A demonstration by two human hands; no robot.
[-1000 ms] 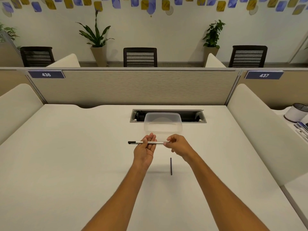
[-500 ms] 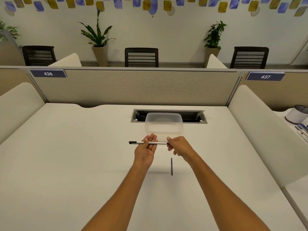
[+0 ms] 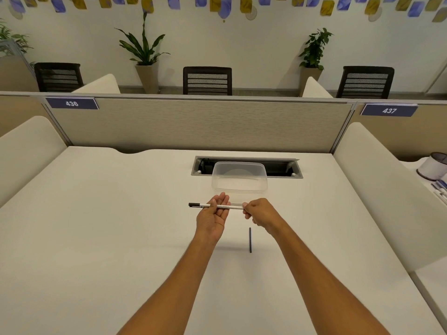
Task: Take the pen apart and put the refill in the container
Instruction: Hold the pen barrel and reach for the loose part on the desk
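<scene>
1. The pen (image 3: 216, 206) is held level above the white desk (image 3: 96, 238), a white barrel with a black tip pointing to the person's left.
2. The left hand (image 3: 212, 217) is turned palm up under the middle of the barrel; its fingers (image 3: 221, 200) lie straight and close together behind the pen, and the thumb presses the barrel against them.
3. The right hand (image 3: 260, 212) is curled, knuckles up, with its fingertips (image 3: 245, 207) pinching the right end of the barrel (what exactly sits under that pinch is hidden by the fingers).
4. A thin dark stick (image 3: 250, 239) lies on the desk below and between the two hands, running toward the person; it touches neither hand. Whether it is the refill or another part of the pen cannot be told.
5. The clear plastic container (image 3: 239, 188) stands on the desk just beyond the hands, open at the top, with nothing visible inside it.
6. Behind the container is a cable slot (image 3: 283, 169) sunk in the desk, in front of the beige partition (image 3: 193, 124).
</scene>
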